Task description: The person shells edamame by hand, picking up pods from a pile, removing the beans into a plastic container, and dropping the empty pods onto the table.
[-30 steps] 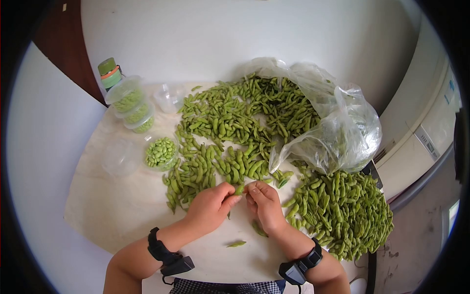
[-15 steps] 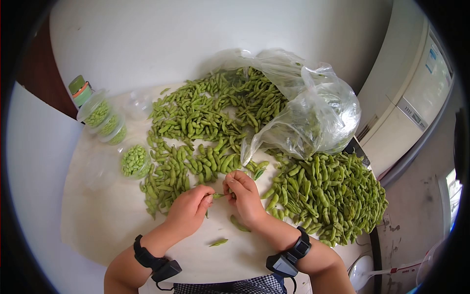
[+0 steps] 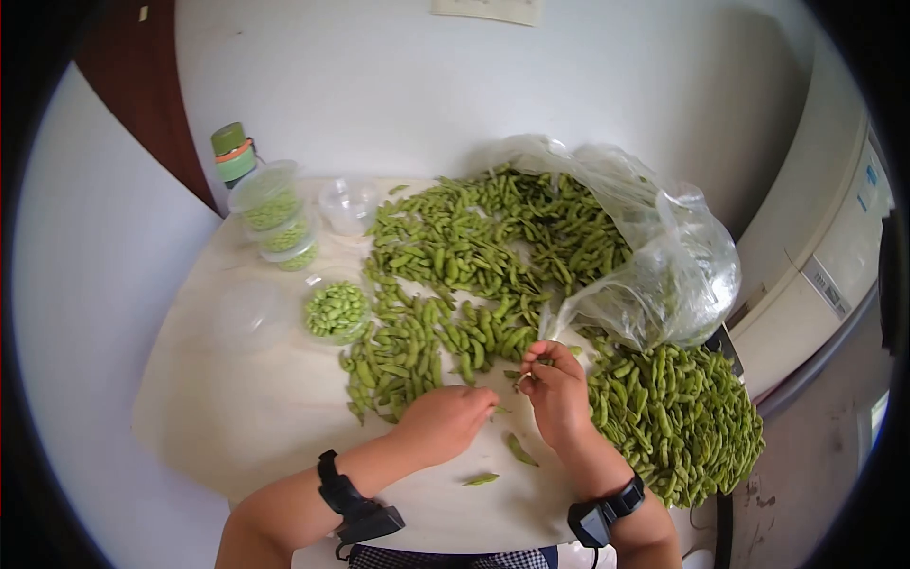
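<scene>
My left hand [image 3: 444,423] is closed in a pinch above the front of the table, with the green tip of a soybean pod [image 3: 501,410] poking out past its fingertips. To its right, my right hand [image 3: 557,396] has its thumb and fingers curled together; whatever lies between them is too small to make out. Two loose pods rest on the table below the hands, one plump pod [image 3: 520,449] and one flat pod [image 3: 482,480]. Beyond the hands spreads a wide layer of pods [image 3: 445,256], and a dense heap of pods [image 3: 678,417] lies beside my right forearm.
A clear plastic bag [image 3: 664,275] slumps over pods at the back right. On the left stand an open tub of shelled beans [image 3: 336,309], stacked bean tubs [image 3: 275,218], an upturned clear container [image 3: 349,206], a clear lid [image 3: 251,315] and a green-capped bottle [image 3: 232,152].
My hands have moved apart; both met at one pod before. The head view has shifted, so the table's contents sit further right and lower.
</scene>
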A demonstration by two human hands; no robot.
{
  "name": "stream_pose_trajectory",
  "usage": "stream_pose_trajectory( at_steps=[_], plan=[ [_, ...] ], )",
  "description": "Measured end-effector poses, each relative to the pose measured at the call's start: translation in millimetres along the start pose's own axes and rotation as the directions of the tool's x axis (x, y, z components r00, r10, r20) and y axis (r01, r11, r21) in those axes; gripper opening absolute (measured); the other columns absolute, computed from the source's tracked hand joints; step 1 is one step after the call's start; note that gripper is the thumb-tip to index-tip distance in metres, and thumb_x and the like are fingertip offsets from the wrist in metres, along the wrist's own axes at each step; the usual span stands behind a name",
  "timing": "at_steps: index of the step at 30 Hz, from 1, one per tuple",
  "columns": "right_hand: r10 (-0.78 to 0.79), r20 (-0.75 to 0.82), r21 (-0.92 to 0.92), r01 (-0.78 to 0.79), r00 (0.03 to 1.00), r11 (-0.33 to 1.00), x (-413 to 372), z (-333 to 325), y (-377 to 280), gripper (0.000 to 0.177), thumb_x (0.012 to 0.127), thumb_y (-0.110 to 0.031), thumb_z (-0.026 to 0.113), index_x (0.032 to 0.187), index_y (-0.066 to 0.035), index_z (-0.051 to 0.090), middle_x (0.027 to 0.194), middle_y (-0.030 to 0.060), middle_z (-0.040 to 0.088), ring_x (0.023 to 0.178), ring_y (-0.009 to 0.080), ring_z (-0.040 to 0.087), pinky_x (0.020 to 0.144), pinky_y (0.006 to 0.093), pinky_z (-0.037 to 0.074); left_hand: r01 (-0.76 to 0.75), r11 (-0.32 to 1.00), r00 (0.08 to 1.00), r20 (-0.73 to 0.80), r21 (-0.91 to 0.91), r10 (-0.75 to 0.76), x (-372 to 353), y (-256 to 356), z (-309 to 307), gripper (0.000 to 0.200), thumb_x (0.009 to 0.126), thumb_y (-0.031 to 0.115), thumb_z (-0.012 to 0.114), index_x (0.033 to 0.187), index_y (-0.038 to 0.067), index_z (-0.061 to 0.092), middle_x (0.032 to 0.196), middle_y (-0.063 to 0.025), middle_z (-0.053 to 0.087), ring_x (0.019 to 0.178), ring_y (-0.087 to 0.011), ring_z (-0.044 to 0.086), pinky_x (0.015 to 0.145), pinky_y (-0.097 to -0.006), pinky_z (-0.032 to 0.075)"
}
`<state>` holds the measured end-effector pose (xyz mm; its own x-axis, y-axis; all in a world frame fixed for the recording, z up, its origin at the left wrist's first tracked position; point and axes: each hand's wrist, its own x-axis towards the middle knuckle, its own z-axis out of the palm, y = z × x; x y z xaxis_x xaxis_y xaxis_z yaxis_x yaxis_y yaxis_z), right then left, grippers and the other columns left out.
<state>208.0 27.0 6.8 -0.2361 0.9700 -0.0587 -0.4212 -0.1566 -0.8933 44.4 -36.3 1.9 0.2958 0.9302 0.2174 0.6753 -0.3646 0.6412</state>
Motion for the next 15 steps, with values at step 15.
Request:
stream_pose_trajectory(
  at_steps=[15],
  plan=[
    [0.268,0.397,0.026,-0.303,0.878,0.953,46,156,2,0.016,0.091,-0.015,0.046,0.096,-0.001,0.05,0.096,0.0076,0.049,0.088,0.0193,0.048,0.079,0.0315,0.042,-0.159,0.981,0.987,-0.04,-0.115,0.155,3,-28,24,0.018,0.086,0.013,0.046,0.1,0.006,0.055,0.094,-0.0182,0.06,0.089,-0.0366,0.057,0.073,-0.0434,0.046]
  ],
)
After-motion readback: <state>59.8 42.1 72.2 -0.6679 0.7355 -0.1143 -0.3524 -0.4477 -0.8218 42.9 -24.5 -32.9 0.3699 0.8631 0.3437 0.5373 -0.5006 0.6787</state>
